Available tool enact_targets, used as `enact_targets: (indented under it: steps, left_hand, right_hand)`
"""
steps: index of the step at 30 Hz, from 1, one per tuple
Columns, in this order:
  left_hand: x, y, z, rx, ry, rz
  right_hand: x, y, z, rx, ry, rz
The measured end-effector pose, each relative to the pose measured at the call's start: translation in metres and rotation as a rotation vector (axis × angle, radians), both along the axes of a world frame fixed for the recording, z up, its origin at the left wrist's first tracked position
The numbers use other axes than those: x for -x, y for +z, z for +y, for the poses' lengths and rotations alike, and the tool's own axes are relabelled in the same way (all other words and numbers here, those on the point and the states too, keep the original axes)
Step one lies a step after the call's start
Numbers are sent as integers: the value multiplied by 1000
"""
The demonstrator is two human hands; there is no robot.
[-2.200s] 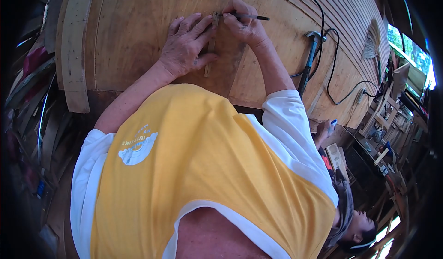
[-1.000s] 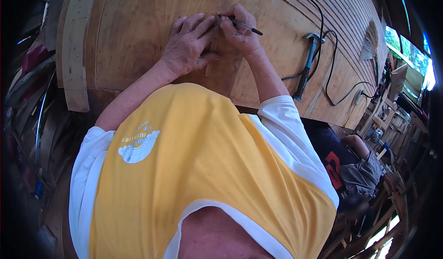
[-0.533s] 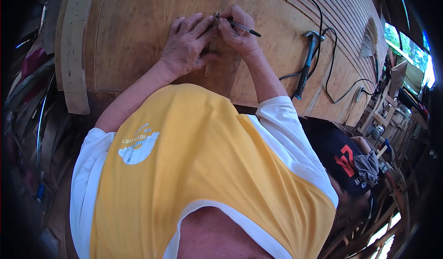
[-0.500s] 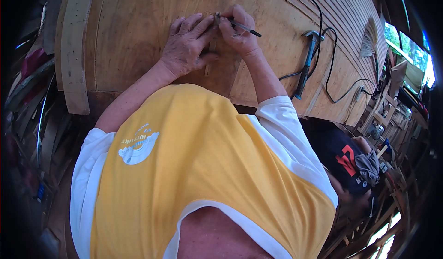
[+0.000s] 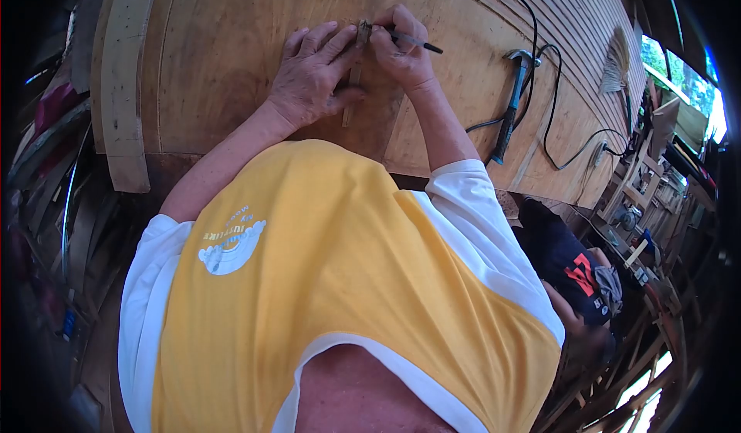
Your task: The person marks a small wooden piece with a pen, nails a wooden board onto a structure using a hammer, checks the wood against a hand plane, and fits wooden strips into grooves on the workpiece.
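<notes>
My right hand (image 5: 403, 49) grips a dark pen (image 5: 417, 42), its tip at the upper end of a narrow wooden strip (image 5: 356, 74) that lies on the wooden panel (image 5: 224, 47). My left hand (image 5: 310, 79) rests on the panel just left of the strip, fingers spread, with the fingertips against the strip's upper part and the thumb across it lower down. Part of the strip is hidden under that hand.
A hammer (image 5: 513, 105) with a blue and black handle lies right of my right hand, beside a black cable (image 5: 554, 116). A brush (image 5: 617, 61) is farther right. Another person in a dark shirt (image 5: 567, 267) is low at the right, near scrap wood.
My right hand and the pen have shifted slightly right, and the pen lies a little flatter. The other person at the lower right has changed position. My left hand has stayed in place.
</notes>
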State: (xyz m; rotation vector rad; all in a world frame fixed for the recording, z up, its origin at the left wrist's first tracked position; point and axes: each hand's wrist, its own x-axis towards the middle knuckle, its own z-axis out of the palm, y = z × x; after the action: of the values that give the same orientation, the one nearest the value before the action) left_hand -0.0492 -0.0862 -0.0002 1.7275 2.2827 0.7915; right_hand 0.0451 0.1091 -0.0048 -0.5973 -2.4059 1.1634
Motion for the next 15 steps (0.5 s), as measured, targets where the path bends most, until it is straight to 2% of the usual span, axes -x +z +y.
enact_targets:
  steps: [13,15]
  left_hand:
    - [0,-2,0,1,0,-4]
    - [0,-2,0,-3,1,-5]
  right_hand:
    - [-4,-1,-9,-2,-33,-19]
    - [-6,1,-5,-1,37,-38]
